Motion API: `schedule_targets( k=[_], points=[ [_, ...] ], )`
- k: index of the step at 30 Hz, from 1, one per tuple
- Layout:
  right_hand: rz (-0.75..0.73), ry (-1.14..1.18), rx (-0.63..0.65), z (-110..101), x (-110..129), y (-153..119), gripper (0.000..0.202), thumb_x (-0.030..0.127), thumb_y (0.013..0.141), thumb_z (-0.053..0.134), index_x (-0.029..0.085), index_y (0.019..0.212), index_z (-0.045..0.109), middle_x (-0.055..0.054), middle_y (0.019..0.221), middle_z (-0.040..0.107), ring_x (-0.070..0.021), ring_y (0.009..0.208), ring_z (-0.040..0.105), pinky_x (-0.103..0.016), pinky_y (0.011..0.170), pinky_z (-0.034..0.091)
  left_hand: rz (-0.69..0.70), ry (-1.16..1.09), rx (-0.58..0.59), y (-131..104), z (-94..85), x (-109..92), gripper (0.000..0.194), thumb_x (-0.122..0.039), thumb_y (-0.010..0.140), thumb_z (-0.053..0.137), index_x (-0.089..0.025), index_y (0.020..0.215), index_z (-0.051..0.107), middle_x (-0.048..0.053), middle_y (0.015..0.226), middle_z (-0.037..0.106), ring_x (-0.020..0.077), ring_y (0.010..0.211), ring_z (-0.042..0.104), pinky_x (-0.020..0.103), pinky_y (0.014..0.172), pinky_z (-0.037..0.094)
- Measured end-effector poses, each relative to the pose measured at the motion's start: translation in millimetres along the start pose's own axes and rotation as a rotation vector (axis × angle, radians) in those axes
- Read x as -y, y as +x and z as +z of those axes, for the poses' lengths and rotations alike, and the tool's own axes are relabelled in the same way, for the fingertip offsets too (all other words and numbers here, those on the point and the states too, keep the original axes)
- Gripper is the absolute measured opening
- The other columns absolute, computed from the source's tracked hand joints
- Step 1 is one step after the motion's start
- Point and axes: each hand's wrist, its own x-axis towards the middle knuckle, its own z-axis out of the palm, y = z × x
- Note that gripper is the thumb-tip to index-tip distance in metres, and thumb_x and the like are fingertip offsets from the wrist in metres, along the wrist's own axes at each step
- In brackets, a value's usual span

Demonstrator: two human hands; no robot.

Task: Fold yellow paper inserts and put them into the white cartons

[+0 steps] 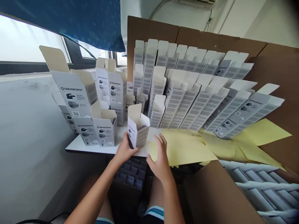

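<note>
Left hand (123,150) on 1 boxy, flap-topped carton (141,134) — smooth printed card.

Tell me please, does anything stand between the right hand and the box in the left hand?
Nothing visible does. The right hand is open beside the box, apart from it, with white table showing in the gap. The left hand holds its lower part.

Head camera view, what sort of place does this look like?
Probably a packing workstation: many open SilverCrest cartons crowd a white table, yellow sheets spread in front of some, and the left hand grips a single carton.
</note>
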Motion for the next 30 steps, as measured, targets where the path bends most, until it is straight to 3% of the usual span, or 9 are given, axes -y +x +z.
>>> schedule_targets(
  k=[2,7,14,18,20,22,25,28,30],
  points=[
    [0.025,-0.164,0.142,-20.8,-24.6,-24.3,0.081,0.005,0.074,0.057,0.033,0.149,0.042,-0.008,0.165,0.022,-0.0354,0.153,0.02,-0.065,0.118,0.029,-0.005,0.029,0.034,6.2,-6.3,3.9,0.08,-0.03,0.071,0.076,-0.018,0.136,0.032,0.017,0.134,0.057,0.0365,0.127,0.056,0.05,0.107,0.045],
    [0.137,-0.366,0.177,-45.0,-68.0,-58.3,0.047,0.01,0.086,0.05,0.032,0.123,0.07,-0.007,0.147,0.055,-0.0398,0.147,0.034,-0.081,0.109,0.024,0.003,0.027,0.045,6.4,-7.9,7.9,0.081,-0.03,0.073,0.075,-0.017,0.139,0.029,0.017,0.138,0.054,0.0347,0.132,0.053,0.049,0.111,0.042],
    [0.155,-0.37,0.199,-44.7,-51.5,-72.1,0.084,-0.001,0.07,0.056,0.038,0.144,0.052,-0.006,0.16,0.037,-0.0377,0.152,0.023,-0.076,0.114,0.019,0.114,0.058,-0.018,5.5,-4.0,14.9,0.107,-0.033,0.073,0.08,-0.02,0.155,0.011,0.021,0.156,0.033,0.0347,0.144,0.04,0.054,0.119,0.033],
    [0.074,-0.34,0.084,-49.4,-41.0,-78.8,0.056,-0.001,0.082,0.043,0.036,0.108,0.076,-0.002,0.137,0.062,-0.0355,0.146,0.035,-0.083,0.109,0.016,0.343,0.072,-0.284,-14.7,-1.1,9.5,0.104,-0.033,0.069,0.085,-0.024,0.151,0.022,0.019,0.156,0.03,0.0351,0.146,0.034,0.052,0.115,0.038],
    [-0.001,-0.315,-0.034,-53.2,-28.6,-81.3,0.054,-0.001,0.083,0.043,0.038,0.097,0.078,-0.001,0.13,0.064,-0.0341,0.141,0.039,-0.08,0.109,0.022,0.498,-0.007,-0.523,-39.6,5.2,7.1,0.08,-0.028,0.071,0.084,-0.026,0.137,0.038,0.013,0.141,0.044,0.03,0.133,0.048,0.043,0.103,0.048],
    [-0.051,-0.266,-0.139,-55.0,-11.8,-84.9,0.052,-0.001,0.083,0.047,0.039,0.089,0.079,0.0,0.135,0.057,-0.0332,0.141,0.038,-0.072,0.109,0.032,0.511,-0.167,-0.613,-69.5,15.1,5.9,0.049,-0.026,0.077,0.079,-0.026,0.117,0.05,0.005,0.114,0.054,0.0216,0.108,0.059,0.033,0.087,0.051],
    [-0.035,-0.191,-0.276,-50.2,12.0,-97.5,0.046,0.001,0.085,0.053,0.038,0.08,0.08,0.003,0.149,0.042,-0.0343,0.14,0.036,-0.066,0.107,0.039,0.108,-0.438,-0.267,-104.1,30.1,4.8,0.023,-0.037,0.09,0.066,-0.023,0.106,0.057,0.002,0.091,0.059,0.0163,0.082,0.059,0.028,0.073,0.05],
    [0.069,-0.092,-0.422,-38.3,25.4,-124.9,0.039,0.006,0.086,0.061,0.04,0.085,0.081,0.003,0.153,0.037,-0.0352,0.138,0.04,-0.065,0.106,0.042,-0.365,-0.648,0.249,-108.4,37.7,2.5,0.044,-0.056,0.09,0.06,-0.02,0.116,0.061,0.008,0.097,0.069,0.0209,0.082,0.066,0.032,0.069,0.053],
    [0.134,0.046,-0.401,-29.7,30.4,-150.4,0.036,0.008,0.086,0.066,0.041,0.092,0.08,0.002,0.154,0.035,-0.035,0.136,0.045,-0.06,0.102,0.049,-0.503,-0.746,0.471,-98.8,39.5,-1.2,0.053,-0.057,0.084,0.067,-0.018,0.119,0.064,0.01,0.104,0.072,0.0247,0.086,0.07,0.034,0.073,0.055]
  ],
)
